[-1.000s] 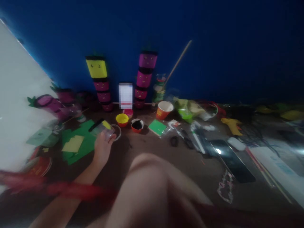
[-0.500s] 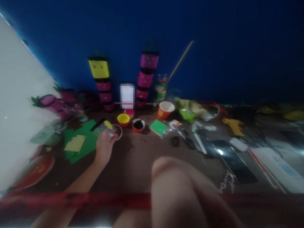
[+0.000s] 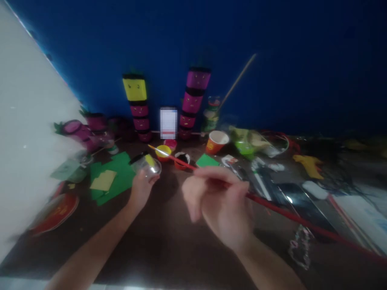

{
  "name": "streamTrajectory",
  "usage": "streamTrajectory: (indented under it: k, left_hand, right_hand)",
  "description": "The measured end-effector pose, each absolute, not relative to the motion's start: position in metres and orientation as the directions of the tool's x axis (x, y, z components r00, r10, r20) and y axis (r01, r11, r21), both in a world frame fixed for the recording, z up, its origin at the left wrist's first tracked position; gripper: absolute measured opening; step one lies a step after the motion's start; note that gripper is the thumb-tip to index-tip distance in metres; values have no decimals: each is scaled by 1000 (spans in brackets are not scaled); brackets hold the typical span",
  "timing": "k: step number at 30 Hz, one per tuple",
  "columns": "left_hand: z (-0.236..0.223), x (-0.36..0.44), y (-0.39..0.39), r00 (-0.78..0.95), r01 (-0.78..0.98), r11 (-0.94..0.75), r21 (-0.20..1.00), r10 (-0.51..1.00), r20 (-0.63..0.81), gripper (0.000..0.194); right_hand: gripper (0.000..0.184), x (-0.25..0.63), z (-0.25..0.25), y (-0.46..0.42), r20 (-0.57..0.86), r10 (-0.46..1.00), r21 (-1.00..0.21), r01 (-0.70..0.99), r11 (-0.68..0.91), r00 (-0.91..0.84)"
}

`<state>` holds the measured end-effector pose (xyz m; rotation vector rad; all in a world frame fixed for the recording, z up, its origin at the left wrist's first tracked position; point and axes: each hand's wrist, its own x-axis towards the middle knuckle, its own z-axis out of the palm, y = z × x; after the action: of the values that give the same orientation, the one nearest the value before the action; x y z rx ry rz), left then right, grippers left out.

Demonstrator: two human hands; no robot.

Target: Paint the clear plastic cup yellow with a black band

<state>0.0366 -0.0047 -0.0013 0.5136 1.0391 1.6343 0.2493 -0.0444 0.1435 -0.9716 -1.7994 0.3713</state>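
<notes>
Fingers (image 3: 216,174) of right hand (image 3: 222,205) grip a slanting paintbrush (image 3: 273,207).

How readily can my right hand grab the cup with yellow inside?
Probably not readily: your right hand holds the red brush, so it would likely need freeing first. Only the brush seems to cross the cup with yellow inside.
</notes>
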Motion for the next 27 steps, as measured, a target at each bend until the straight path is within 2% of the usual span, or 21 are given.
streamTrajectory:
  k: [1, 3, 7, 11, 18, 27]
  left_hand:
    - [1, 38, -5, -303, -587, -13, 810, 931, -204, 26]
    - [4, 42, -6, -278, -626, -21, 780, 940, -197, 35]
    - [9, 48, -13, -137, -629, -9, 777, 986, -100, 46]
    - [10, 49, -17, -100, -607, -16, 795, 993, -57, 43]
    - [13, 50, -18, -33, -568, -28, 822, 999, 11, 45]
    - [12, 51, -19, -28, -580, -35, 814, 999, 23, 40]
  right_hand:
    - [58, 249, 139, -36, 605, 767, -698, 319, 641, -214]
    - [50, 250, 125, -24, 637, 727, -712, 166, 682, -256]
    - [21, 261, 101, -16, 691, 681, -645, 219, 732, -242]
    - [21, 265, 94, -17, 713, 682, -633, 270, 726, -163]
    - [23, 255, 95, -27, 762, 601, -536, 286, 794, -241]
    - [23, 253, 91, -31, 745, 622, -551, 302, 778, -243]
